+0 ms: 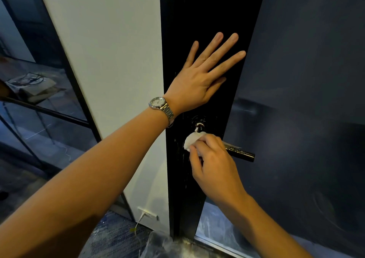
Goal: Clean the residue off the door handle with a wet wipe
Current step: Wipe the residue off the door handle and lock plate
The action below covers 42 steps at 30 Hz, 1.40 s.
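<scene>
Pressing wipe (191, 140) on handle (240, 152) w/ R hand (214, 166) fingers closed, L hand (199, 80) splayed flat on door frame (177, 40)

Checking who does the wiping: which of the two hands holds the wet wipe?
The right hand, closed around the wet wipe at the door handle. The left hand, wearing a watch, lies flat on the door.

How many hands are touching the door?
2. The left hand lies flat on the black door above the handle; the right hand presses the wipe against that handle.
</scene>
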### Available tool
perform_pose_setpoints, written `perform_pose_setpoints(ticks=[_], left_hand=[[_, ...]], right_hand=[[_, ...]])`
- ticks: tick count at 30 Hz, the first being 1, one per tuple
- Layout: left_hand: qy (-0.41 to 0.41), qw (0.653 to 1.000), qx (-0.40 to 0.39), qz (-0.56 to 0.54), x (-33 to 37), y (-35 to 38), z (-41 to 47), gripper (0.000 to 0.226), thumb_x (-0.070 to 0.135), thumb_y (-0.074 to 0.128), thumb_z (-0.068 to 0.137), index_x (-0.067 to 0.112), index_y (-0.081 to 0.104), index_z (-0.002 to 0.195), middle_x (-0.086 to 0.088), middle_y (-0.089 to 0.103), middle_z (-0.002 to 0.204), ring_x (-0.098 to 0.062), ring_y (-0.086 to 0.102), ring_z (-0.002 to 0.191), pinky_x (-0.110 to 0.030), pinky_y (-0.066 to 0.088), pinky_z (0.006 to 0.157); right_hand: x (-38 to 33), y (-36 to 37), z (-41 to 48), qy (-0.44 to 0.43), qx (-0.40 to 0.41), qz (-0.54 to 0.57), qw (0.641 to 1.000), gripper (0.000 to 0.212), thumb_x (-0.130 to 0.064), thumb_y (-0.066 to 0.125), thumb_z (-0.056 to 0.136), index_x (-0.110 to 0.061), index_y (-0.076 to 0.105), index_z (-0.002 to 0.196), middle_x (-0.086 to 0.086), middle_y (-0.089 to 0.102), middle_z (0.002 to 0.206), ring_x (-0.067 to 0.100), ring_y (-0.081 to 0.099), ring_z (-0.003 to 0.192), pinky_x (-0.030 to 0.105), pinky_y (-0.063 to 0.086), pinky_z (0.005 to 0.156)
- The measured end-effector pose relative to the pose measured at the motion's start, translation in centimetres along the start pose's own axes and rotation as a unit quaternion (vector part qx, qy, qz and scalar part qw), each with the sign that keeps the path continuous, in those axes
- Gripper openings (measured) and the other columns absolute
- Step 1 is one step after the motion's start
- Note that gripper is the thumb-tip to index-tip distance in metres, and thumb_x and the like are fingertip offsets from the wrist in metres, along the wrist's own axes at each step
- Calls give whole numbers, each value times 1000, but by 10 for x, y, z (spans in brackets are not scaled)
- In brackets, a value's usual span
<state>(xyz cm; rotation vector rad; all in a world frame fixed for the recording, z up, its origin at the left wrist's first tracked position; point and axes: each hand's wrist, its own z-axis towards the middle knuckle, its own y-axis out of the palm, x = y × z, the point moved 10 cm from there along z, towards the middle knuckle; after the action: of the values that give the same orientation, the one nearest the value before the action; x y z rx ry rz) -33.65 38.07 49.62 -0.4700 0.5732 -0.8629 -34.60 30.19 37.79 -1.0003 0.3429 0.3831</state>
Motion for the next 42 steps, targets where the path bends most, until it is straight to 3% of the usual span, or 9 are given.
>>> perform_pose_setpoints(ticks=[6,11,17,23,29,35,37,39,42], left_hand=[[1,1000,-1,1,0,1,0,48,26,37,96,21,26,143,-12,21,153,-30,8,141,-38,-14,112],[2,1000,-4,0,0,2,0,48,27,36,97,21,26,143,-12,21,153,-30,8,141,-38,-14,112],[2,1000,-4,-11,0,-1,0,49,25,39,96,22,26,143,-11,21,153,-28,8,141,-43,-8,112],[1,1000,-5,-9,1,0,-1,49,25,39,96,22,26,143,-11,21,153,-30,10,141,-47,-4,112],[3,1000,-5,-10,0,-1,0,49,24,39,95,21,26,143,-12,21,152,-30,10,141,-45,-6,112],[0,1000,-8,-8,-1,2,0,49,26,37,96,22,25,143,-11,20,153,-30,9,141,-44,-8,112],[-1,1000,-9,-6,-1,2,0,48,26,36,96,22,25,143,-11,20,153,-30,9,141,-43,-9,112],[-2,1000,-9,-9,-1,1,0,48,25,37,96,22,26,143,-12,21,153,-31,10,141,-46,-5,112],[-1,1000,-10,-16,1,0,-1,49,25,38,96,22,25,143,-11,20,153,-30,10,141,-47,-4,112]], right_hand=[[-3,22,23,-24,-33,-128,991,35,-6,66,71,0,65,106,16,63,109,32,58,97,36,54,75],[3,8,16,-25,-34,-82,996,33,-4,52,85,-3,59,118,10,55,124,29,51,110,36,50,84],[39,-47,-8,35,-1,-42,999,19,-17,53,89,-12,68,102,-2,58,102,16,54,97,18,39,75],[63,-51,5,107,-30,24,994,27,-32,70,77,-7,64,68,1,51,79,13,51,73,18,38,60],[49,-9,19,75,-101,-39,991,28,-17,70,77,-17,55,101,1,55,103,22,56,91,32,46,72],[91,-47,-3,177,-192,27,965,21,-26,75,72,-21,72,92,-1,69,87,10,59,81,11,42,58],[91,-57,-5,181,-190,23,965,17,-27,74,73,-20,75,89,3,70,85,14,61,80,12,41,56],[86,-52,0,172,-169,16,970,12,-26,70,77,-18,75,86,11,69,79,24,60,77,26,42,58],[61,-29,10,124,-94,-9,988,15,-25,62,85,-19,73,94,13,67,74,27,59,71,30,46,63]])
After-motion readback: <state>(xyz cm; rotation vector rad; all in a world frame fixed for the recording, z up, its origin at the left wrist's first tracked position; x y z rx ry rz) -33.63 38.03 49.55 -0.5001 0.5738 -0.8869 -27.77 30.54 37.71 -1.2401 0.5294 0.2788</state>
